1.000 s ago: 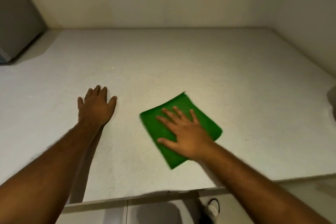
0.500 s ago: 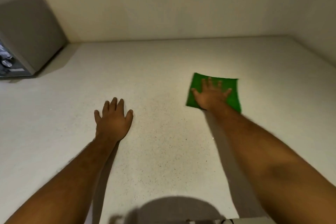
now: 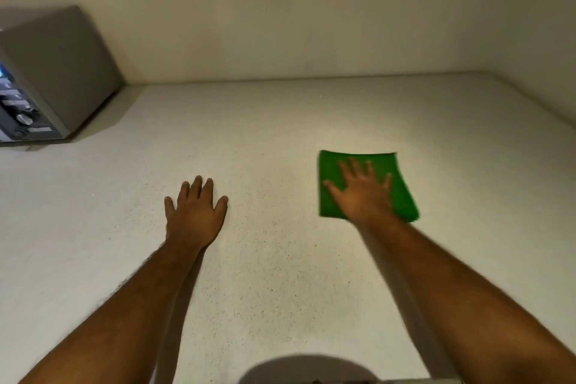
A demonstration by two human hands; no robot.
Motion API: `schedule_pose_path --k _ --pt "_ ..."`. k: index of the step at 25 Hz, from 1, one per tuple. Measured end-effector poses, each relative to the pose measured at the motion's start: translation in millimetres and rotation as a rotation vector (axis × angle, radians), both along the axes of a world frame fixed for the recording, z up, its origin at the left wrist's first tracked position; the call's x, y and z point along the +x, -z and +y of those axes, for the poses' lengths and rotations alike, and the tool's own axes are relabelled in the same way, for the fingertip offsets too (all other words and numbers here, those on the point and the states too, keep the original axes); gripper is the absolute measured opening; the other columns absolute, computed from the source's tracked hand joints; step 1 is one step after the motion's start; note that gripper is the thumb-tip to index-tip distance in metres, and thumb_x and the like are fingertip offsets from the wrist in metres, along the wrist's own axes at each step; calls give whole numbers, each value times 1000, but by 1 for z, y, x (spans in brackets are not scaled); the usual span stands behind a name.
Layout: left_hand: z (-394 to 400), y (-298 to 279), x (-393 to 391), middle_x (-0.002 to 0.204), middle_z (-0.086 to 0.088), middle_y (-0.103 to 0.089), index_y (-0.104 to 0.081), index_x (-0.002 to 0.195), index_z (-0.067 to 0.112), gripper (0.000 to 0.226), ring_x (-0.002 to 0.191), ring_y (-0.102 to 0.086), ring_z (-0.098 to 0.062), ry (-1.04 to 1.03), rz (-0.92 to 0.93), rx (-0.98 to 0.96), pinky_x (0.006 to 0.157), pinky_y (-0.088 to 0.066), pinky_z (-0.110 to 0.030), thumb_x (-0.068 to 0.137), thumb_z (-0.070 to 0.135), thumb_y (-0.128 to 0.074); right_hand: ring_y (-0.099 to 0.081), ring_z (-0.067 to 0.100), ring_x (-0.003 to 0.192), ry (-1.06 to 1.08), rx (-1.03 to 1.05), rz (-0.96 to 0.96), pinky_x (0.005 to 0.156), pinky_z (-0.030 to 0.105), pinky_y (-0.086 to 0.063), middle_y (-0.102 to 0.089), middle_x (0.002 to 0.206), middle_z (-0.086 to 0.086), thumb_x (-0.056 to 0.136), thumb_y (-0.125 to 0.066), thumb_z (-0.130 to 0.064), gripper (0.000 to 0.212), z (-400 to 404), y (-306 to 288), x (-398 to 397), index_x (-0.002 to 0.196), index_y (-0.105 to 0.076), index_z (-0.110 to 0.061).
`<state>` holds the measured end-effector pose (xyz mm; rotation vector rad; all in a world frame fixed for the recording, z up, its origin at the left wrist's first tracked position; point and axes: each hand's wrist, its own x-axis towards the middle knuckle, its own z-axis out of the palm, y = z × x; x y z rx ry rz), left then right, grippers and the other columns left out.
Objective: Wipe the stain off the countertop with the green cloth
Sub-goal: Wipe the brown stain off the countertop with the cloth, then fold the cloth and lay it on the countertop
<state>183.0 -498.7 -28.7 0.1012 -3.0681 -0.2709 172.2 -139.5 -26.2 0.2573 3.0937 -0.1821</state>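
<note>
While flat on the countertop [image 3: 280, 121], both hands: right hand [image 3: 363, 196] splayed atop green cloth [image 3: 402, 193], left hand [image 3: 194, 215] open-palmed.

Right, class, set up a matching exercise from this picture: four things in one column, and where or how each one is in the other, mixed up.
Things:
1. left hand
2. right hand
3. green cloth
4. grey appliance

States:
A. far left corner by the wall
B. flat on bare countertop
C. spread under a palm
D. pressing down on fabric

Pairs: 1-B, 2-D, 3-C, 4-A
</note>
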Motion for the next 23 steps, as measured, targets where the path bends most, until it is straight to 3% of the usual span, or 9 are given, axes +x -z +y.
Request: schedule_pose_path --k 4,8,10,12,13,15,17,19,23 --pt "25 -17 0 180 -5 1 -11 170 22 80 165 5 -37 -71 -182 36 129 1 -66 106 67 -24 -1 38 165 254 -21 -63 123 79 -4 -1 181 4 96 -9 -84 92 89 -6 -2 171 -3 -33" --pt "67 -25 -1 179 -7 -7 -21 168 21 79 163 5 -47 -146 -177 101 128 3 -64 105 68 -28 6 41 165 180 -69 -86 121 81 5 4 181 6 100 -14 -79 91 25 -13 -5 172 1 -26" --pt "81 -31 -6 170 -11 -35 -48 156 16 65 159 -17 -50 -179 -72 180 130 -12 -62 109 57 -30 10 40 164 -1 -90 -97 120 80 13 7 180 4 102 -16 -76 87 -43 -9 4 171 2 -26" --pt "99 -38 -12 131 -15 -70 -74 119 12 55 131 -59 -43 -141 41 340 114 -43 -55 109 50 -37 11 39 165 -140 -95 -131 119 78 15 7 181 2 103 -16 -74 84 -87 -8 17 172 -1 -29" --pt "112 -43 -14 109 -12 -76 -78 103 13 54 111 -69 -39 -111 43 369 101 -53 -51 107 52 -41 5 37 166 -172 -133 -136 122 76 11 0 181 1 104 -19 -73 81 -87 -12 18 172 -9 -30" --pt "140 -50 -20 91 -4 -75 -77 91 19 54 92 -71 -32 -44 -35 258 86 -57 -42 98 65 -50 -26 35 159 -170 -179 -16 123 67 -17 -33 172 3 105 -32 -67 68 -52 -22 15 161 -42 -30" --pt "165 -50 -24 87 2 -70 -71 90 22 47 87 -69 -27 -1 -94 162 75 -52 -36 85 69 -62 -51 32 133 -109 -114 178 102 52 -39 -56 141 4 100 -53 -58 50 0 -29 16 134 -64 -23" --pt "180 -45 -29 90 3 -66 -66 96 21 39 88 -69 -25 20 -89 176 72 -50 -35 83 58 -72 -55 28 118 -35 -80 244 88 46 -39 -59 123 2 93 -66 -59 46 39 -27 16 120 -67 -22" --pt "226 -31 -46 106 -6 -70 -66 114 14 32 99 -70 -29 97 -28 161 77 -55 -39 98 42 -65 -56 28 114 -18 -161 176 85 43 -38 -60 116 1 97 -69 -52 33 76 -18 -5 110 -72 -21"
